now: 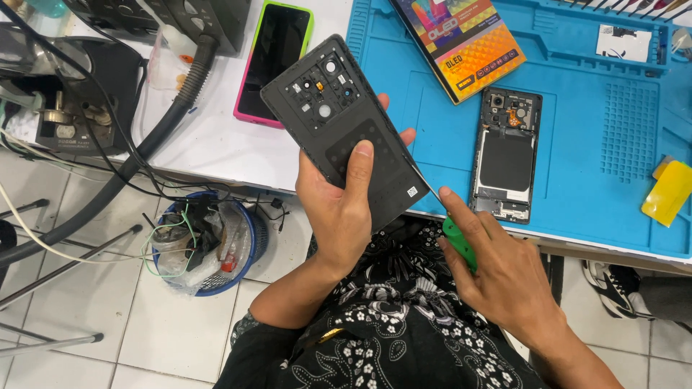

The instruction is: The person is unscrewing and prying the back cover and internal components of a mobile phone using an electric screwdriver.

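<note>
Two hands are working above the lap, just off the near edge of the blue work mat (577, 166). The left hand (339, 209) is rising from the forearm at about six o'clock, wrist bent back, and is gripping a dark grey phone back cover (346, 126), inner face toward the camera. Its thumb (358, 169) is pressing flat on the cover's inner face, while the fingertips are wrapping round the far edge at two o'clock, so the hand is closed around the panel.

The cover's long axis is running from ten o'clock to four o'clock; the end with the camera cut-outs is pointing toward ten o'clock, over the white tabletop, and the lower end is lying over the mat's near edge.

The right hand (504, 274) is coming in from five o'clock, the wrist fairly straight. It is curled narrowly around a tool with a green handle (459, 243), the index finger stretching along it toward eleven o'clock. The thin metal tip (425, 184) is meeting the cover's right edge; whether it is slipping under anything I cannot tell.

On the mat at three o'clock from the cover, an opened phone body (507, 155) is lying with its long axis running twelve to six. A phone in a pink and green case (276, 61) is resting on the white table at eleven o'clock, and a colourful flat box (461, 43) is sitting at one o'clock.
</note>
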